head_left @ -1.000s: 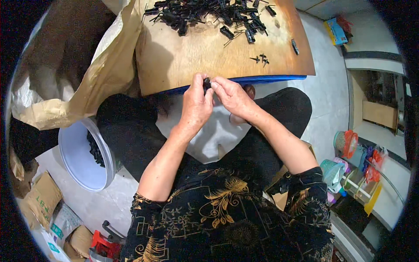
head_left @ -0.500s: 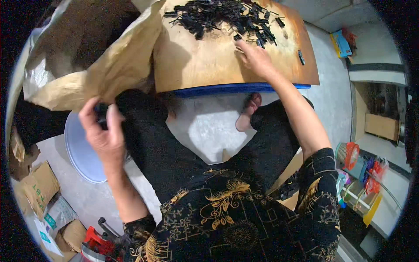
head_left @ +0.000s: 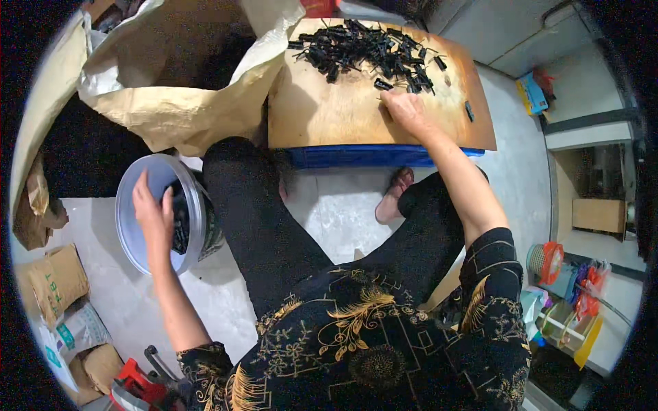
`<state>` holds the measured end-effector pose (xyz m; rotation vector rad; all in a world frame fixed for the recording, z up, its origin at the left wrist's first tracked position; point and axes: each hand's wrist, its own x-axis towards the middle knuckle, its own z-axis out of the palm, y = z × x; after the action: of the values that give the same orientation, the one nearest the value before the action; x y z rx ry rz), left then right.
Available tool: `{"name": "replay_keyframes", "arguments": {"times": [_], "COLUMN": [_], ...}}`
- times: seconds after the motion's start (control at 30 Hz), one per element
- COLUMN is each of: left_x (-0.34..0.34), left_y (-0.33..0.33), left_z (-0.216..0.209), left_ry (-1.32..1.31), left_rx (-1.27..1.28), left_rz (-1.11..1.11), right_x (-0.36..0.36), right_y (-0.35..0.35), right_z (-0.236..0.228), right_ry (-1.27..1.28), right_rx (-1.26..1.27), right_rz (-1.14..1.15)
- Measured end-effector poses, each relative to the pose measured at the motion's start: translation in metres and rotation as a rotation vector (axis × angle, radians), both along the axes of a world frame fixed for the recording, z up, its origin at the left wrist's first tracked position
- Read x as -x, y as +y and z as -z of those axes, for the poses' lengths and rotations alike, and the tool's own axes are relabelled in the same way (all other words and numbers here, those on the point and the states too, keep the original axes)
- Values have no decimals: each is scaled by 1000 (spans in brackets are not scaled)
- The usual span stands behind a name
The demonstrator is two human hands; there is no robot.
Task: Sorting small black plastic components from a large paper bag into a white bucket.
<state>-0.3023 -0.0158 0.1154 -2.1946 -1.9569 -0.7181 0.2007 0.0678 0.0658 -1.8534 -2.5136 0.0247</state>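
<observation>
My left hand reaches into a round white bucket beside my left leg. Its thumb and fingers are apart, and nothing shows between them. Small black plastic parts lie in the bucket next to my thumb. Over the wooden board, my right hand has its fingertips pinched together at the near end of one small black plastic part. That piece lies at the near edge of a heap of similar black parts with thin pins.
A large open tan sack stands left of the board, above the bucket. One dark part sits apart near the board's right edge. Blue material shows under the board. Brown packages and a red tool-like object are at lower left.
My left hand has gone down from beside the sack into the bucket, and the dark thing it held is gone from its fingers. My right hand stays at the near edge of the heap.
</observation>
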Motion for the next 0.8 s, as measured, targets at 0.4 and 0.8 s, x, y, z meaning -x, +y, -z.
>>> {"name": "replay_keyframes", "arguments": {"times": [0.4, 0.8], "left_x": [-235, -272], "left_y": [10, 9], "left_z": [25, 43], "left_ry": [-999, -730], "left_rx": [486, 650], "left_rz": [487, 494], "right_x": [54, 69], "right_y": [-61, -100], "right_z": [-38, -36], "right_ry": [1398, 1611], "right_rx": [501, 776], "right_rz": [457, 547]}}
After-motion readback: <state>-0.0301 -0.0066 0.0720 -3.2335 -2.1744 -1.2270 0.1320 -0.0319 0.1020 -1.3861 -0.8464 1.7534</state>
